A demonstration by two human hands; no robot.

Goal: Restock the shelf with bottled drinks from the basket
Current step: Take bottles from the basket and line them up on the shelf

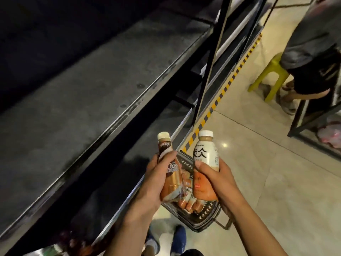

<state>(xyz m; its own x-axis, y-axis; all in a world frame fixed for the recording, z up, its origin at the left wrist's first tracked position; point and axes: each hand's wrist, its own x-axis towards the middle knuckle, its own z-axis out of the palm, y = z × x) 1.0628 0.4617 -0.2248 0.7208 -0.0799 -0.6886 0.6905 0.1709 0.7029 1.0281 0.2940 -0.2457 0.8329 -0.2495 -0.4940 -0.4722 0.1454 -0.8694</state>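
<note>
Both hands are occupied. My left hand (155, 182) grips a brown coffee bottle (170, 183) round its body. My right hand (219, 180) grips a white-and-orange bottle (205, 154), cap up. Both bottles are held above the basket (208, 213), which stands on the floor (276, 182) against the front of the shelving, with more bottles (191, 202) lying in it.

The shelf (92, 89) to be stocked is on my left, with a dark deck and a raised metal lip along its front edge. Its back is in shadow, so I cannot tell what stands there, if anything.

Recommendation: carry each bottle base-first over the lip without clipping it. Set each one upright and well in from the front edge, then release only once the base sits flat.

Clearances: a black upright post (212, 58) stands at the front edge further along, so I should keep the swing short of it. A seated person on a yellow stool (271, 74) is well apart across the aisle. The deck in view offers ample open room.
</note>
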